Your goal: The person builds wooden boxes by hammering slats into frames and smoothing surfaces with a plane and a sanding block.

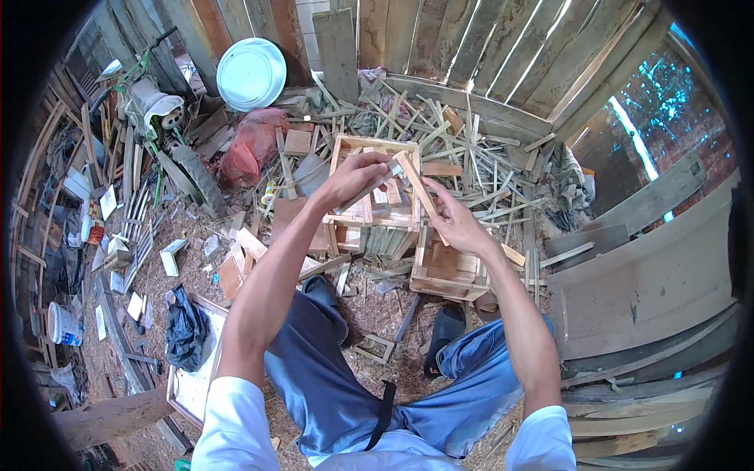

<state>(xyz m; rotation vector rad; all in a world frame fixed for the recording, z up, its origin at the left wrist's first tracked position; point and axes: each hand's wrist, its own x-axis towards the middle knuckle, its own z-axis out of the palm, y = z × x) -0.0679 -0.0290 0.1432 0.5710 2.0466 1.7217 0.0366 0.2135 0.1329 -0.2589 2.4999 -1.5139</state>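
Observation:
In front of me, above the wooden boxes, my left hand (357, 179) is closed around a narrow, straight grey tool (364, 196), whose exact kind I cannot make out. One end of it meets the top of a short wooden strip (417, 187). My right hand (457, 222) grips that strip near its lower end and holds it tilted. Beneath both hands stands an open wooden box (338, 151) with loose wood pieces inside. A second open wooden box (448, 287) sits nearer me, below my right hand.
Thin wood offcuts (471, 149) lie heaped behind the boxes, up to a plank wall (440, 39). A white basin (251, 74) leans at the back left, near a red plastic bag (253, 145). A black bag (185, 330) lies on a board to my left. Large boards (644, 290) lean at right.

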